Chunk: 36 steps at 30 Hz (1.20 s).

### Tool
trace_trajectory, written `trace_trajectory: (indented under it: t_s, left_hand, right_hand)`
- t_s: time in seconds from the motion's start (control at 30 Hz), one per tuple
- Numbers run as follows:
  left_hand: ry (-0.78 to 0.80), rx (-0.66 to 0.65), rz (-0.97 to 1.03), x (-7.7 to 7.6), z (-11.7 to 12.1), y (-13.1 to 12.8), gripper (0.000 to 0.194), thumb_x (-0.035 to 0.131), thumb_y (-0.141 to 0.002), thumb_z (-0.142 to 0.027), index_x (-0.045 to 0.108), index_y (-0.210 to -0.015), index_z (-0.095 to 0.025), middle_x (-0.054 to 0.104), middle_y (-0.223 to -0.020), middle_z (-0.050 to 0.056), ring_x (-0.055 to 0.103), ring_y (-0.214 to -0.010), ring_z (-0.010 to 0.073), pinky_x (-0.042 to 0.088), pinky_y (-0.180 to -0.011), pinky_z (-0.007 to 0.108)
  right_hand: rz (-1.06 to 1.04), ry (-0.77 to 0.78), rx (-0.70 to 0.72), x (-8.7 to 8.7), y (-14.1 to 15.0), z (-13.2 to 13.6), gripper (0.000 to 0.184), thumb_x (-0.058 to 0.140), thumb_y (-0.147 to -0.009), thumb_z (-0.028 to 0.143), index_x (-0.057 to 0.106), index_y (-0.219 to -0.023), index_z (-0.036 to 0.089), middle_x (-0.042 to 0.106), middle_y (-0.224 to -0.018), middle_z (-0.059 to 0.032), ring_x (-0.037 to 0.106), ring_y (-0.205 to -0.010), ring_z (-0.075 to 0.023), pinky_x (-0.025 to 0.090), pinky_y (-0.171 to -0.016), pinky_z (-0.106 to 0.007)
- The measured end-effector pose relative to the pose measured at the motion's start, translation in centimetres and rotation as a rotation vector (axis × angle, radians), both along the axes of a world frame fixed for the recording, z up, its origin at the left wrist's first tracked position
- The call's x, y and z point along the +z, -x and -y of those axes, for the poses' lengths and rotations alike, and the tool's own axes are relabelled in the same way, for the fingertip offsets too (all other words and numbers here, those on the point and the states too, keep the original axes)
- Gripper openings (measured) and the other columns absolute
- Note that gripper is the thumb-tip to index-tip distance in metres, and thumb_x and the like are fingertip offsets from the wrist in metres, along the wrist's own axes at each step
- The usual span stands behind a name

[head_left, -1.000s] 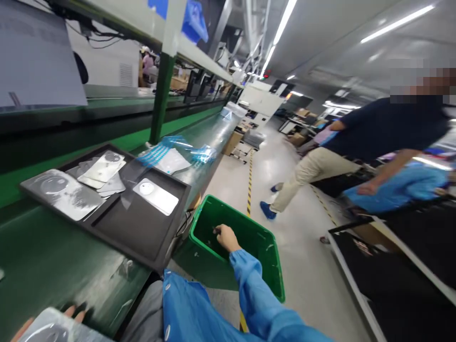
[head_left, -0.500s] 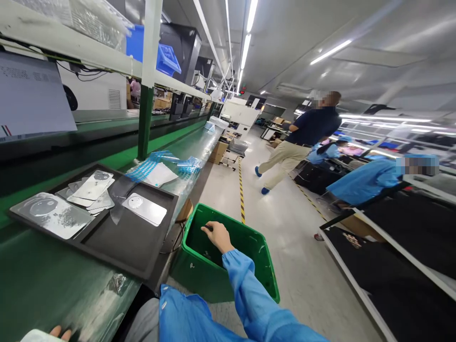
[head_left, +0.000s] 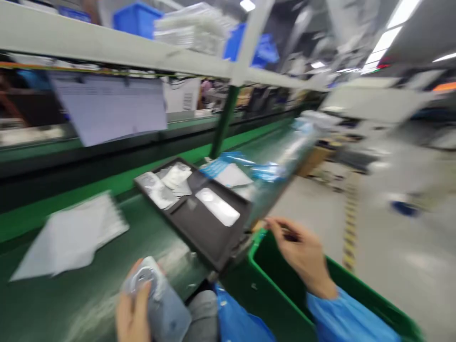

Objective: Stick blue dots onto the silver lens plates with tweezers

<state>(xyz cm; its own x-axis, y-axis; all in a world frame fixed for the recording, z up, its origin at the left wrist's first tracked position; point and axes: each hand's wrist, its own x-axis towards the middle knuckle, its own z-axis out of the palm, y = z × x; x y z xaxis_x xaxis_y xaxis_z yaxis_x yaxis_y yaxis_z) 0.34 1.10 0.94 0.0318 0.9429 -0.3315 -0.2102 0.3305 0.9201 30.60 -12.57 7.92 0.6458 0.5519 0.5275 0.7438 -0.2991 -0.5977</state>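
My left hand (head_left: 133, 308) grips a phone (head_left: 166, 304) with a pale, glossy back and a round camera ring, low over the bench. My right hand (head_left: 302, 251) is raised over the near-left rim of a deep green bin (head_left: 278, 280). Its thumb and index finger are pinched together, and whatever is between them is too blurred to make out. Between the hands lies a black tray (head_left: 194, 228). One white phone-shaped sheet (head_left: 218, 206) rests in its right part, and several overlapping silvery sheets (head_left: 162, 187) fill the left part.
White papers (head_left: 80, 232) lie on the green bench at left. Blue-and-clear film (head_left: 269, 172) and a white wipe (head_left: 233, 175) sit behind the tray. A green-and-white post (head_left: 223, 121) rises at the bench's back. Yellow-black tape (head_left: 351, 218) marks the floor.
My view has swung left and is blurred. My right hand has risen from inside the bin to above its rim. My left hand has come into fuller view with the phone.
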Motion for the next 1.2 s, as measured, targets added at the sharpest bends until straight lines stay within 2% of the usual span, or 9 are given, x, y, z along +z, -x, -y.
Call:
trace_trajectory:
  t_s: [0.13,0.27,0.37,0.43,0.57,0.77,0.93,1.07,1.2]
  left_hand:
    - [0.089,0.008,0.243,-0.4,0.6,-0.7,0.074,0.089,-0.070,-0.054,0.068,-0.129,-0.014,0.083,-0.095,0.012,0.080,-0.085,0.0302,0.063,-0.071,0.034]
    - [0.067,0.064,0.306,-0.1,0.9,-1.7,0.064,0.085,-0.077,-0.050,0.069,-0.128,-0.015,0.083,-0.098,0.013,0.080,-0.086,0.0292,0.063,-0.082,0.038]
    - [0.091,0.046,0.309,0.2,1.0,-1.7,0.063,0.084,-0.078,-0.050,0.070,-0.128,-0.015,0.083,-0.099,0.014,0.080,-0.089,0.0298,0.062,-0.084,0.037]
    - [0.119,0.039,0.316,0.2,1.0,-1.6,0.063,0.083,-0.079,-0.048,0.069,-0.130,-0.015,0.083,-0.101,0.014,0.080,-0.091,0.0298,0.061,-0.083,0.036]
    - [0.146,0.031,0.303,0.2,0.9,-1.6,0.064,0.082,-0.080,-0.046,0.067,-0.133,-0.015,0.082,-0.102,0.013,0.080,-0.093,0.0299,0.061,-0.084,0.036]
    - [0.149,-0.002,0.249,-0.5,1.0,-1.6,0.072,0.078,-0.080,-0.049,0.062,-0.139,-0.011,0.081,-0.105,0.015,0.080,-0.095,0.0318,0.061,-0.086,0.036]
    - [0.176,0.053,0.250,-0.8,1.2,-1.9,0.069,0.082,-0.077,-0.050,0.068,-0.134,-0.014,0.082,-0.102,0.014,0.080,-0.093,0.0322,0.062,-0.086,0.036]
    - [0.185,0.126,0.291,-0.6,1.2,-2.2,0.067,0.087,-0.072,-0.053,0.074,-0.125,-0.016,0.084,-0.096,0.014,0.081,-0.087,0.0326,0.064,-0.082,0.037]
    - [0.161,0.166,0.285,-0.6,1.3,-2.3,0.065,0.091,-0.066,-0.057,0.077,-0.114,-0.017,0.084,-0.088,0.013,0.082,-0.078,0.0326,0.066,-0.074,0.037]
  right_hand:
    - [0.114,-0.085,0.377,1.5,2.9,-6.8,0.016,0.057,-0.099,0.034,0.071,-0.097,0.026,0.075,-0.073,-0.0008,0.067,-0.051,-0.0170,0.051,-0.046,-0.025]
    - [0.211,-0.110,0.811,3.2,7.6,-13.1,0.023,0.054,-0.094,0.016,0.072,-0.102,0.028,0.077,-0.095,-0.0050,0.076,-0.078,-0.0197,0.061,-0.068,-0.027]
    - [0.156,-0.008,1.060,3.9,10.7,-16.9,0.021,0.057,-0.098,0.020,0.073,-0.111,0.025,0.077,-0.095,-0.0047,0.074,-0.074,-0.0163,0.059,-0.067,-0.024]
    - [0.157,0.160,1.170,3.8,12.2,-19.8,0.018,0.060,-0.097,0.018,0.076,-0.104,0.023,0.077,-0.088,-0.0022,0.072,-0.070,-0.0149,0.057,-0.066,-0.024]
    - [0.198,0.480,1.154,2.9,14.7,-26.5,0.023,0.067,-0.082,0.005,0.079,-0.095,0.020,0.081,-0.094,-0.0026,0.076,-0.085,-0.0202,0.056,-0.078,-0.027]
    - [0.231,0.618,1.085,1.7,19.7,-34.3,0.014,0.070,-0.095,0.016,0.078,-0.106,0.019,0.079,-0.110,-0.0082,0.073,-0.109,-0.0277,0.057,-0.094,-0.040]
    - [0.232,0.726,1.045,0.6,21.9,-36.4,0.020,0.071,-0.101,0.034,0.071,-0.111,0.017,0.073,-0.115,-0.0067,0.071,-0.105,-0.0229,0.059,-0.094,-0.045]
    - [0.189,0.757,1.032,-0.2,22.3,-36.6,0.022,0.070,-0.101,0.033,0.070,-0.115,0.017,0.070,-0.119,-0.0074,0.070,-0.107,-0.0239,0.059,-0.093,-0.044]
    - [0.079,0.712,1.029,0.8,22.4,-35.9,0.026,0.071,-0.101,0.033,0.068,-0.120,0.016,0.069,-0.120,-0.0079,0.070,-0.104,-0.0235,0.061,-0.090,-0.044]
